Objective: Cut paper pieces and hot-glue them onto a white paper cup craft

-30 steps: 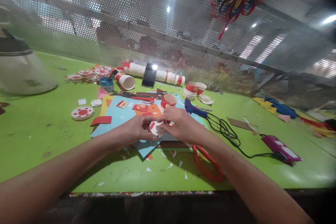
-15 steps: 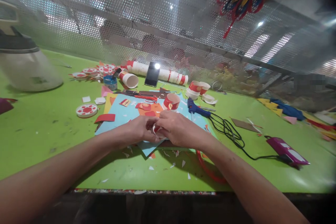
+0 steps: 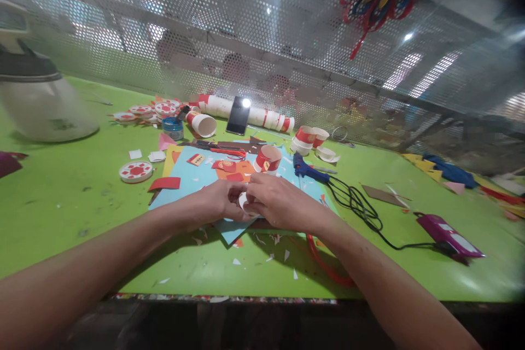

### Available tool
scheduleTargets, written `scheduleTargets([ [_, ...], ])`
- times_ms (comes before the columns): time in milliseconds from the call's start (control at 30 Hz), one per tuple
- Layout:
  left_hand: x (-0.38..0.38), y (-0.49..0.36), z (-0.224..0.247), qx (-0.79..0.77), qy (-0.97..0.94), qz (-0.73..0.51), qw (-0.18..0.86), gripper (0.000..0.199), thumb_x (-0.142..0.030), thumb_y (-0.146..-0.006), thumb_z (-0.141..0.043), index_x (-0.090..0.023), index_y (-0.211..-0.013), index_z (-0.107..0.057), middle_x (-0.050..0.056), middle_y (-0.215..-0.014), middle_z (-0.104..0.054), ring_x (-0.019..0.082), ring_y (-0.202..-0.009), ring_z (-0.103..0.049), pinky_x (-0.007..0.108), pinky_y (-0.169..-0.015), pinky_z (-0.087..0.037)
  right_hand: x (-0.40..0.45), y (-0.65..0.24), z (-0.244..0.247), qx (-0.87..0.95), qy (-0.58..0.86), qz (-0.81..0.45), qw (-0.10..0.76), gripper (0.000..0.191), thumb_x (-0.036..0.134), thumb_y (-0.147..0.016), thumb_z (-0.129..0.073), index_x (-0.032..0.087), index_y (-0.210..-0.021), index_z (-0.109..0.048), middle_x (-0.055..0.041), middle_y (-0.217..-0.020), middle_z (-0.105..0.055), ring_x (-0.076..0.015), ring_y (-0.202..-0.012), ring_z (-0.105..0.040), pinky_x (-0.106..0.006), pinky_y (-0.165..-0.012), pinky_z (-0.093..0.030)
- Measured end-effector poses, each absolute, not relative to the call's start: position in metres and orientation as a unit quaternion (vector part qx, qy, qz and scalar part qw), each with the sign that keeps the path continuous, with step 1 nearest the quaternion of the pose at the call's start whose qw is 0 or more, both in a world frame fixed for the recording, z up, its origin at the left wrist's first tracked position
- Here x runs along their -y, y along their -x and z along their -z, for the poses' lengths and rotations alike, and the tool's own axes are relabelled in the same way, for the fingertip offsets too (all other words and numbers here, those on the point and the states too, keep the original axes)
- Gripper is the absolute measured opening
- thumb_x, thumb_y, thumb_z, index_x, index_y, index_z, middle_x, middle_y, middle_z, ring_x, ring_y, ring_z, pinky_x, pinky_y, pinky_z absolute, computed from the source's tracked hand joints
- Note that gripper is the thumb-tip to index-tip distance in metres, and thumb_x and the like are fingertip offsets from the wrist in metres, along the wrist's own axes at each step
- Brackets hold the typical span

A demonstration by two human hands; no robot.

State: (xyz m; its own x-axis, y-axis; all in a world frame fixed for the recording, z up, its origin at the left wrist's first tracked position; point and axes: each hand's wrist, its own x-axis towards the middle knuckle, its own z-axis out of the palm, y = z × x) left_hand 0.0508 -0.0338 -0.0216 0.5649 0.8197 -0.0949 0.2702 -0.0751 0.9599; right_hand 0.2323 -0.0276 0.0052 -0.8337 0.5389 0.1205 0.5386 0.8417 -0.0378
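Between my two hands is a small white round piece [image 3: 245,203], partly hidden by fingers. My left hand [image 3: 223,200] grips it from the left, and my right hand [image 3: 273,200] closes over its right side. Beneath them lie light blue paper sheets [image 3: 191,175] with orange and red scraps [image 3: 235,177] on top. A red and white paper cup ring [image 3: 267,159] stands just beyond my hands. Off to the left, a white disc with red shapes [image 3: 136,171] lies on the green table [image 3: 98,219].
A blue glue gun [image 3: 309,170] with a black cable lies right of the paper. Behind are a phone [image 3: 238,116], a long white tube [image 3: 262,116], a blue jar [image 3: 173,128] and cut cups [image 3: 303,138]. Far left stands a large whitish container [image 3: 45,109]; right, a purple device [image 3: 451,237].
The small round piece has turned between my fingers and shows more of its white face. Both hands have stayed in nearly the same place.
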Motion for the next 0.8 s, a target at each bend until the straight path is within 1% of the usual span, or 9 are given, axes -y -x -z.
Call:
scheduleTargets([
  [67, 0.034, -0.05, 0.022, -0.387, -0.687, -0.248, 0.563, 0.034, -0.026, -0.061, -0.071, -0.015, -0.093, -0.066, 0.002, -0.081, -0.065, 0.02, -0.078, -0.058, 0.03, -0.069, -0.043, 0.028, -0.233, -0.006, 0.956, 0.281, -0.028, 0.078, 0.009, 0.018, -0.086, -0.055, 0.015, -0.078, -0.057, -0.0038, -0.08, -0.055, -0.0137, -0.071, -0.046, -0.027, -0.061, -0.033],
  [133, 0.034, -0.05, 0.022, -0.369, -0.676, -0.249, 0.587, 0.035, -0.024, -0.063, -0.07, -0.016, -0.096, -0.066, 0.002, -0.084, -0.066, 0.019, -0.079, -0.058, 0.029, -0.071, -0.043, 0.027, -0.236, -0.01, 0.948, 0.288, -0.071, 0.113, 0.007, 0.014, -0.084, -0.056, 0.015, -0.077, -0.059, -0.0026, -0.078, -0.056, -0.0127, -0.07, -0.048, -0.026, -0.062, -0.035],
  [233, 0.034, -0.051, 0.022, -0.353, -0.646, -0.255, 0.627, 0.038, -0.021, -0.064, -0.071, -0.017, -0.102, -0.065, 0.002, -0.088, -0.066, 0.018, -0.082, -0.058, 0.029, -0.076, -0.042, 0.024, -0.243, -0.019, 0.911, 0.325, -0.161, 0.198, 0.006, 0.012, -0.081, -0.057, 0.015, -0.076, -0.06, -0.0001, -0.07, -0.057, -0.0104, -0.062, -0.048, -0.025, -0.059, -0.038],
  [300, 0.035, -0.051, 0.023, -0.347, -0.628, -0.263, 0.645, 0.038, -0.021, -0.064, -0.072, -0.019, -0.102, -0.066, 0.002, -0.092, -0.067, 0.017, -0.084, -0.059, 0.029, -0.079, -0.043, 0.022, -0.249, -0.024, 0.865, 0.351, -0.25, 0.257, 0.004, 0.014, -0.08, -0.058, 0.015, -0.079, -0.062, 0.0001, -0.07, -0.058, -0.0098, -0.062, -0.05, -0.025, -0.059, -0.041],
  [333, 0.035, -0.051, 0.024, -0.345, -0.622, -0.268, 0.65, 0.037, -0.02, -0.064, -0.073, -0.02, -0.101, -0.067, 0.002, -0.093, -0.067, 0.017, -0.085, -0.059, 0.03, -0.08, -0.043, 0.021, -0.251, -0.026, 0.839, 0.358, -0.299, 0.281, 0.005, 0.016, -0.079, -0.06, 0.015, -0.083, -0.063, 0.0, -0.072, -0.059, -0.0099, -0.063, -0.052, -0.026, -0.06, -0.042],
  [433, 0.035, -0.05, 0.025, -0.343, -0.614, -0.274, 0.656, 0.038, -0.022, -0.063, -0.075, -0.022, -0.101, -0.068, 0.002, -0.092, -0.068, 0.017, -0.085, -0.06, 0.03, -0.08, -0.043, 0.017, -0.258, -0.026, 0.764, 0.361, -0.417, 0.334, 0.026, 0.018, -0.074, -0.066, 0.015, -0.099, -0.065, 0.0015, -0.073, -0.058, -0.0091, -0.064, -0.052, -0.025, -0.058, -0.043],
  [467, 0.035, -0.05, 0.025, -0.345, -0.613, -0.272, 0.656, 0.039, -0.023, -0.063, -0.075, -0.022, -0.102, -0.068, 0.002, -0.092, -0.068, 0.017, -0.085, -0.06, 0.029, -0.08, -0.043, 0.015, -0.259, -0.024, 0.743, 0.364, -0.443, 0.345, 0.029, 0.018, -0.072, -0.069, 0.015, -0.101, -0.066, 0.0021, -0.071, -0.057, -0.0086, -0.063, -0.052, -0.025, -0.057, -0.042],
  [633, 0.036, -0.049, 0.024, -0.356, -0.597, -0.263, 0.669, 0.04, -0.026, -0.065, -0.076, -0.021, -0.103, -0.067, 0.003, -0.093, -0.068, 0.018, -0.085, -0.06, 0.03, -0.079, -0.044, 0.011, -0.261, -0.011, 0.668, 0.394, -0.507, 0.376, 0.02, 0.022, -0.067, -0.074, 0.015, -0.085, -0.07, -0.0004, -0.072, -0.066, -0.0094, -0.062, -0.058, -0.026, -0.059, -0.048],
  [800, 0.035, -0.049, 0.023, -0.359, -0.593, -0.259, 0.673, 0.041, -0.027, -0.065, -0.077, -0.024, -0.105, -0.067, 0.0, -0.096, -0.068, 0.017, -0.088, -0.06, 0.029, -0.083, -0.043, 0.01, -0.255, -0.002, 0.677, 0.401, -0.503, 0.357, 0.011, 0.021, -0.067, -0.073, 0.014, -0.072, -0.067, 0.0004, -0.06, -0.065, -0.0106, -0.054, -0.06, -0.027, -0.057, -0.05],
])
